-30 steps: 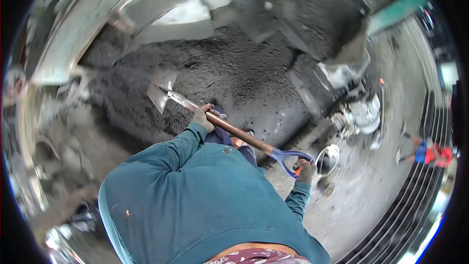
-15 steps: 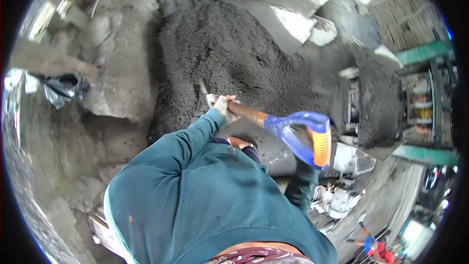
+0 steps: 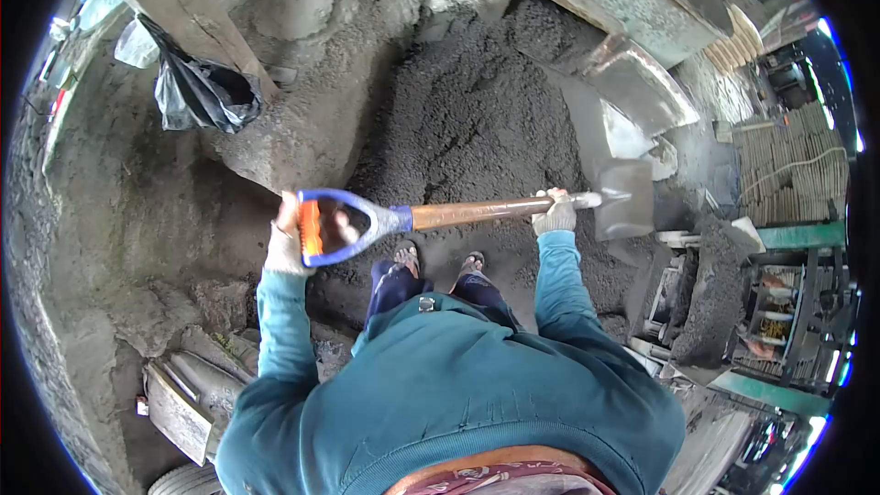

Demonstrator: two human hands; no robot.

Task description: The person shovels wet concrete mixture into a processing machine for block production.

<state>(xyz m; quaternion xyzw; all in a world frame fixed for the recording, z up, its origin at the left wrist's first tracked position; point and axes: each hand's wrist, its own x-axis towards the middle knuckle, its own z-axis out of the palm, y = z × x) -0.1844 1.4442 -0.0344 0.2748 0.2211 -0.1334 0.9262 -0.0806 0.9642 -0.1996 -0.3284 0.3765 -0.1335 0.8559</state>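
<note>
A shovel [image 3: 477, 211] lies crosswise in front of my body, its wooden shaft nearly level. My left hand [image 3: 286, 246], in a pale glove with bare fingertips, is closed round the orange grip of its blue D-shaped handle. Low on the shaft, close to the metal blade, my gloved right hand [image 3: 555, 213] is wrapped round the wood. The grey blade [image 3: 627, 200] points right and shows no load on its visible face. Beyond the shaft spreads a heap of dark, damp, grainy mix [image 3: 467, 119], just ahead of my feet.
A black plastic bag [image 3: 197, 92] hangs by a wooden post [image 3: 197, 14] at upper left. Worn metal sheets [image 3: 642, 82] lean at the heap's right side. Farther right stands a green-framed machine [image 3: 779, 307] beside more dark mix [image 3: 710, 298]. Rough concrete blocks border the left.
The shovel has swung from handle-right to handle-left, its blade now on the right. My left hand has gone from the shaft to the D-handle; my right hand now grips the lower shaft.
</note>
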